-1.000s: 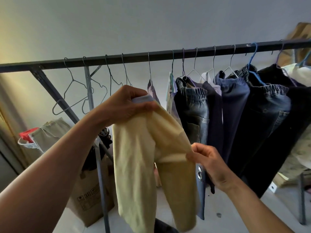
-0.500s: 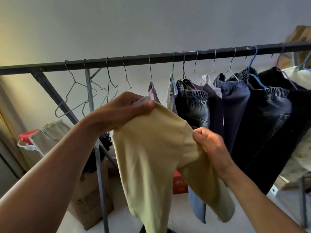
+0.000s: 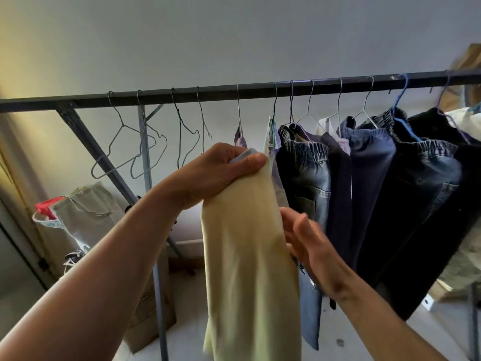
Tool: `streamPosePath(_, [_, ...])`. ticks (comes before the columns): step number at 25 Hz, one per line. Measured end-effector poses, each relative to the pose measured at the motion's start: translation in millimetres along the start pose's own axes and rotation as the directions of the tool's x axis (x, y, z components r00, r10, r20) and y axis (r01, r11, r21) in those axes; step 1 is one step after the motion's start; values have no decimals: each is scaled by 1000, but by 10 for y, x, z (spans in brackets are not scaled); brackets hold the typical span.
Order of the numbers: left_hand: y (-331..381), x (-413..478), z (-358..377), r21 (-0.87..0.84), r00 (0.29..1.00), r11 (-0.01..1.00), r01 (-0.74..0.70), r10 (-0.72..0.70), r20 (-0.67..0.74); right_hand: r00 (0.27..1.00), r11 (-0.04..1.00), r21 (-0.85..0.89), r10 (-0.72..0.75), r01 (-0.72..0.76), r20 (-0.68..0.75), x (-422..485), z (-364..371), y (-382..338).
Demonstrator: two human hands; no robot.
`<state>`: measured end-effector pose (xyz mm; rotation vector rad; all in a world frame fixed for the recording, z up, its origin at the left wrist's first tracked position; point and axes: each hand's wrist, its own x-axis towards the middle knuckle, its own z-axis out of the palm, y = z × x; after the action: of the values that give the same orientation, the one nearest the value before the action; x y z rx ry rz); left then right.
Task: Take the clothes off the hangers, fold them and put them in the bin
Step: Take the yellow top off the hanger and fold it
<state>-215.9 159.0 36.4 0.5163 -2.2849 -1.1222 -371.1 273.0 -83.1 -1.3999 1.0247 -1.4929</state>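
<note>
A pale yellow garment (image 3: pixel 247 256) hangs in front of me, folded lengthwise into one narrow strip. My left hand (image 3: pixel 223 170) grips its top edge, fingers curled over the waistband. With its fingers straight, my right hand (image 3: pixel 304 238) lies against the garment's right side. Behind them a dark rail (image 3: pixel 260 91) carries several empty wire hangers (image 3: pixel 122 152) on the left. On the right it holds several hung clothes, among them blue jeans (image 3: pixel 307 178) and navy trousers (image 3: pixel 369 173).
At the lower left a white basket (image 3: pixel 44 221) holds a red item and a grey-green cloth (image 3: pixel 86 207). A cardboard box (image 3: pixel 148 313) stands on the floor by the rack's upright post (image 3: pixel 160 295). The floor below is pale.
The garment's right leg has been brought over onto the left, so it now hangs as one strip. My right hand has let go of the fabric and opened flat against it, lower than before.
</note>
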Motion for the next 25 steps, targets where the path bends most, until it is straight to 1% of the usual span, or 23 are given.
streamPosePath(1, [4, 16, -9, 27, 1000, 1000, -9, 9, -6, 997, 1000, -26, 19, -17, 73, -51, 51, -36])
streamPosePath(2, [13, 27, -19, 58, 1000, 998, -20, 20, -9, 996, 997, -71, 25, -19, 84, -77, 102, -59])
streamPosePath(3, [33, 29, -18, 99, 1000, 995, -25, 27, -14, 998, 994, -110, 30, -24, 52, -82, 147, -69])
streamPosePath(5, [76, 36, -24, 178, 998, 984, -23, 34, -57, 996, 991, -126, 41, -51, -80, -54, 209, -82])
streamPosePath(6, [88, 48, -35, 192, 993, 981, -25, 46, -104, 991, 992, -112, 42, -57, -126, -40, 225, -102])
streamPosePath(7, [103, 50, -44, 168, 985, 985, -28, 56, -164, 988, 994, -94, 42, -57, -148, -24, 234, -128])
streamPosePath(8, [75, 52, -51, 94, 972, 995, -31, 52, -231, 986, 995, -85, 37, -52, -163, -11, 233, -156])
streamPosePath(9, [7, 36, -59, -44, 955, 998, -36, 21, -295, 984, 995, -89, 25, -41, -175, 11, 224, -182])
streamPosePath(10, [-97, -3, -61, -230, 943, 972, -40, -39, -329, 981, 994, -105, 9, -30, -192, 30, 206, -213])
streamPosePath(11, [-250, -69, -32, -427, 943, 904, -25, -120, -309, 977, 992, -123, -3, -24, -215, 52, 174, -226])
streamPosePath(12, [-431, -166, 51, -591, 956, 807, 20, -189, -226, 972, 990, -136, -8, -25, -236, 68, 148, -240])
streamPosePath(13, [-608, -291, 195, -679, 968, 729, 84, -220, -117, 967, 989, -143, -13, -24, -254, 75, 116, -239])
streamPosePath(14, [-757, -419, 366, -683, 972, 716, 146, -232, -35, 963, 989, -142, -13, -27, -269, 76, 102, -251])
streamPosePath(15, [-856, -524, 526, -649, 973, 740, 175, -232, -1, 961, 991, -129, -10, -27, -278, 74, 97, -261])
streamPosePath(16, [-906, -590, 651, -610, 972, 774, 173, -234, -22, 958, 994, -106, -2, -30, -287, 68, 98, -268])
streamPosePath(17, [-913, -629, 747, -595, 967, 791, 144, -239, -84, 953, 996, -80, 4, -29, -303, 67, 97, -259])
streamPosePath(19, [-850, -652, 830, -591, 936, 804, 65, -256, -244, 934, 998, -56, 15, -37, -357, 82, 101, -225])
streamPosePath(21, [-728, -653, 847, -609, 904, 793, -2, -259, -341, 914, 996, -66, 21, -52, -406, 98, 61, -171])
streamPosePath(22, [-700, -658, 856, -612, 894, 790, -26, -256, -369, 916, 997, -66, 19, -49, -401, 95, 44, -164])
streamPosePath(23, [-678, -672, 864, -607, 890, 793, -48, -242, -387, 932, 997, -66, 8, -34, -362, 87, 17, -159])
streamPosePath(25, [-616, -682, 866, -561, 888, 822, -96, -183, -422, 979, 993, -106, 21, -43, -202, 51, -42, -179])
